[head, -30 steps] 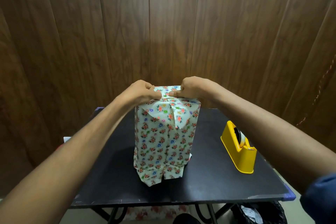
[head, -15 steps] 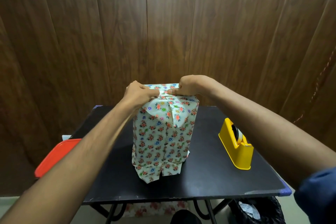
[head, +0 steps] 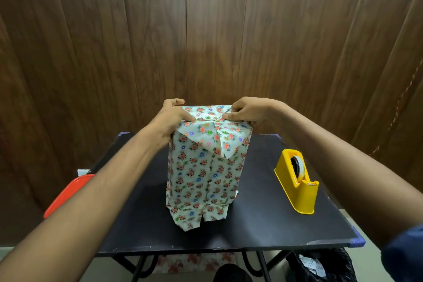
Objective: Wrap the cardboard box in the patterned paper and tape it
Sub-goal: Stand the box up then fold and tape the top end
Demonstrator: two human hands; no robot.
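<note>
The box (head: 203, 171) stands upright in the middle of the black table (head: 258, 220), fully covered in white floral paper. Folded paper flaps lie across its top and hang over the near upper edge. My left hand (head: 172, 119) wraps the top left corner, thumb pressing the flap on top and fingers curled behind. My right hand (head: 246, 111) holds the top right corner, thumb and fingers pinching the paper fold. Loose paper ends splay out at the box's base. The yellow tape dispenser (head: 297, 181) sits to the right, apart from both hands.
A red tray or lid (head: 66, 197) pokes out past the table's left edge. Wooden wall panels (head: 210, 30) rise right behind the table. A dark bag with paper scraps (head: 320, 265) sits under the table at the right.
Both hands have slid apart from the centre of the box top toward its corners. The left hand's fingers now reach behind the top edge. The view has shifted slightly.
</note>
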